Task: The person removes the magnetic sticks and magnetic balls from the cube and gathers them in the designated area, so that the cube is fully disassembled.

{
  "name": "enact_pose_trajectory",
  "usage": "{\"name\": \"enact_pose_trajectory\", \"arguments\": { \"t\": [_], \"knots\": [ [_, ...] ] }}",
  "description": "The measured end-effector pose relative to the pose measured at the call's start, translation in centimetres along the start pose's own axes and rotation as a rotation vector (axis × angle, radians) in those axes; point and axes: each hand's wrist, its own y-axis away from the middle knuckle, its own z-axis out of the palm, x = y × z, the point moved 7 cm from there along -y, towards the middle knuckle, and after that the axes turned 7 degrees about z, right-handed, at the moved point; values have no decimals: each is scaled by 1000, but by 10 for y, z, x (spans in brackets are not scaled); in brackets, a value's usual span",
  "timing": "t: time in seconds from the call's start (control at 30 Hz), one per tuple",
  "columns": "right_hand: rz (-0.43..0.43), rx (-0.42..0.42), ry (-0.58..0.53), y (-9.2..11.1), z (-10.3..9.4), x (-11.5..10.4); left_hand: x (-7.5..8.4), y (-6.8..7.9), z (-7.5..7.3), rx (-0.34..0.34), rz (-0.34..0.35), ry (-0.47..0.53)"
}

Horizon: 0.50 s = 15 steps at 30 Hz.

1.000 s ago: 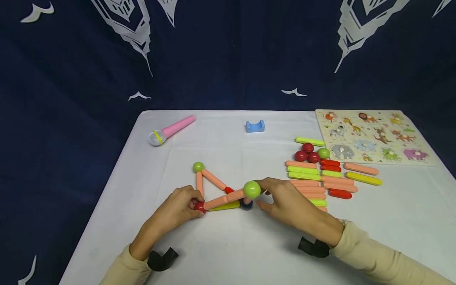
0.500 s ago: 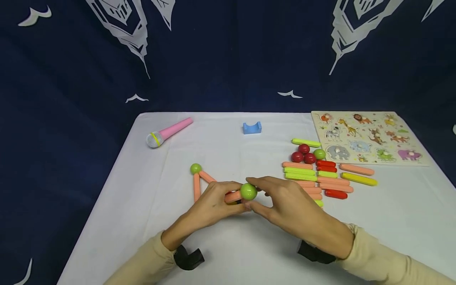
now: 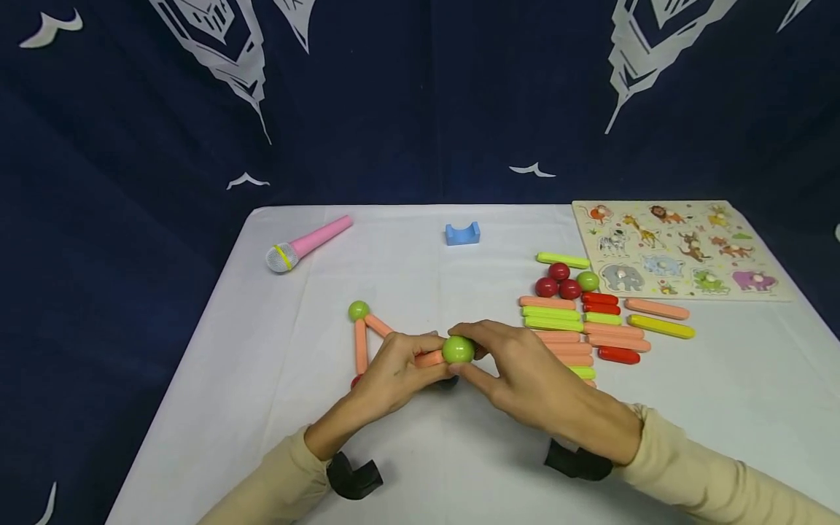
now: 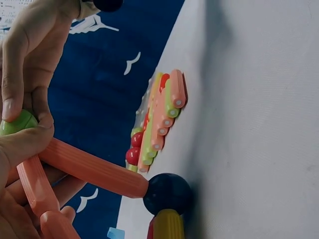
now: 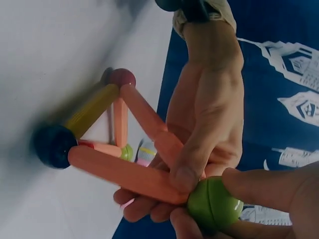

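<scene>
A frame of magnetic building rods and balls stands on the white table. Its raised green ball (image 3: 458, 349) is held by my right hand (image 3: 525, 368) between thumb and fingers. My left hand (image 3: 397, 372) grips the salmon rods just below that ball, with the thumb on the slanting salmon rod (image 5: 119, 172) in the right wrist view. That rod runs down to a dark blue ball (image 5: 52, 145). From there a yellow rod (image 5: 94, 109) reaches a red ball (image 5: 122, 78). Another green ball (image 3: 359, 310) marks the far corner. In the head view, my left hand covers much of the base.
Loose rods (image 3: 554, 321) in several colours lie at the right, beside red balls (image 3: 559, 272) and one green ball (image 3: 588, 281). Behind them lies an animal puzzle board (image 3: 682, 251). A pink toy microphone (image 3: 308, 244) and a blue cradle-shaped block (image 3: 462, 233) are farther back.
My left hand has left the red ball at the near left corner and moved right to grip the salmon rods by the raised green ball. My right hand has closed in on that ball.
</scene>
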Motion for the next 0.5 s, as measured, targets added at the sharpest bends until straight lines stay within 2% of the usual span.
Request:
{"name": "enact_pose_trajectory", "arguments": {
  "t": [0.07,0.17,0.27,0.37,0.5],
  "knots": [
    [31,-7,-26,0,-4,5,1,-1,0,3,26,4],
    [37,33,-4,-3,-20,16,1,-2,1,10,35,-4],
    [14,122,67,-13,-45,36,-1,0,-1,31,-9,-35],
    [54,185,115,-28,-71,73,-3,1,-1,42,-58,-53],
    [242,191,133,-46,-98,138,-2,1,1,36,-70,-35]
  ]
}}
